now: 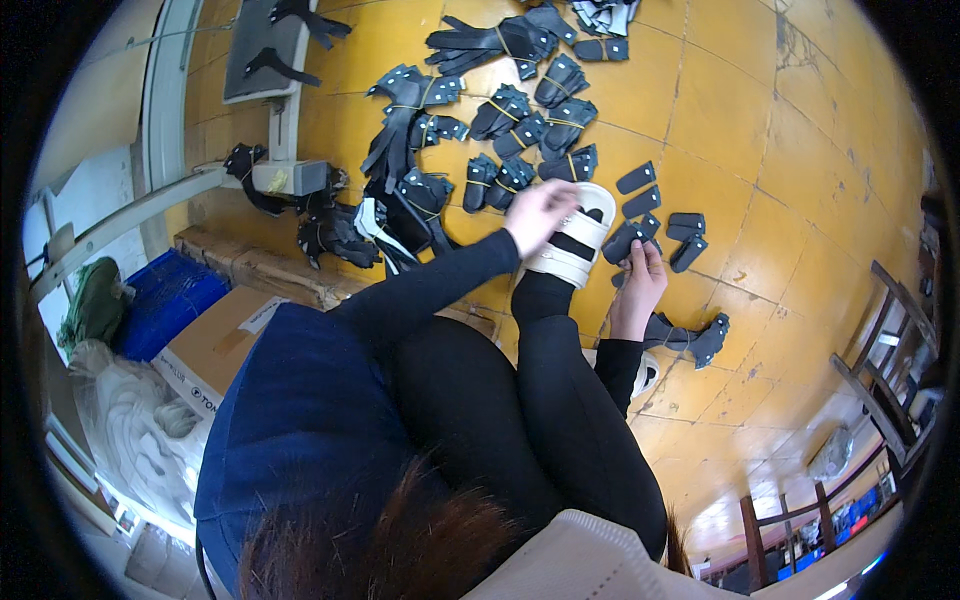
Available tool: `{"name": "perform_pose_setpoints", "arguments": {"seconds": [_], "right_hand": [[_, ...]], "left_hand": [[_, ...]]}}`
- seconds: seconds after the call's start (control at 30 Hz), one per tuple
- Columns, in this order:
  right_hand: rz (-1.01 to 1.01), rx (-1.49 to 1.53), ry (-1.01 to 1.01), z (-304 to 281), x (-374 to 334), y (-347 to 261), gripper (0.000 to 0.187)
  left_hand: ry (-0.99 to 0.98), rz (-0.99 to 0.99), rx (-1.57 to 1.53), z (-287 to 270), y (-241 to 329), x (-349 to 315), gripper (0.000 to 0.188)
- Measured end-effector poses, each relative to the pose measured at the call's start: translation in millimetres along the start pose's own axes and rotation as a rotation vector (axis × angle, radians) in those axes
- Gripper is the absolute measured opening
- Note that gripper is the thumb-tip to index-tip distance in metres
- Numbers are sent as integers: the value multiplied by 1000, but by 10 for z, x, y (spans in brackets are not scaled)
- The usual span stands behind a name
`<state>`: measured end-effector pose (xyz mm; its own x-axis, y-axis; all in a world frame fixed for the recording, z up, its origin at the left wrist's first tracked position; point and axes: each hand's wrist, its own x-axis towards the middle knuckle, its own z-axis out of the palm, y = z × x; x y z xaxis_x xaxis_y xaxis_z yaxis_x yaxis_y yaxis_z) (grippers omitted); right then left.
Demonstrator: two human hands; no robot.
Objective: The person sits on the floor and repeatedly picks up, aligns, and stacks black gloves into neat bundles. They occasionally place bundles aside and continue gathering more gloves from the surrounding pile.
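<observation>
My left hand (540, 215) is over the side of the white sandal (565, 262) on my foot, its fingers curled in; what they hold, if anything, is hidden. Right of the sandal, my right hand (640, 288) pinches a flat black round-ended piece (622, 243) between thumb and fingers. Similar loose pieces (635, 177) lie on the floor just beyond it, and a few more (687, 228) lie to its right. Banded bundles of black pieces (566, 122) are spread beyond my foot.
A yellow tiled floor (720, 120) surrounds my feet. More black bundles (690, 338) lie right of my leg. At left stand a metal frame (130, 230), a cardboard box (225, 335), a blue crate (180, 300) and a clear plastic bag (140, 420). Wooden chairs (880, 370) stand at right.
</observation>
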<state>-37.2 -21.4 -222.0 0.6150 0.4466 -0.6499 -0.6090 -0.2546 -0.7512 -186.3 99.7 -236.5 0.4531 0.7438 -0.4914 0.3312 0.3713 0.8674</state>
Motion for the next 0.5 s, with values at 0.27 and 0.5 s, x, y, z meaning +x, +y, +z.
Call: {"name": "perform_pose_setpoints", "arguments": {"seconds": [0.27, 0.5], "right_hand": [[-34, 44, 58, -117, 61, -229, 21], [-16, 27, 44, -25, 115, -331, 20]], "left_hand": [[182, 307, 364, -458, 385, 1179, 22], [93, 626, 795, -394, 741, 2279, 20]]}}
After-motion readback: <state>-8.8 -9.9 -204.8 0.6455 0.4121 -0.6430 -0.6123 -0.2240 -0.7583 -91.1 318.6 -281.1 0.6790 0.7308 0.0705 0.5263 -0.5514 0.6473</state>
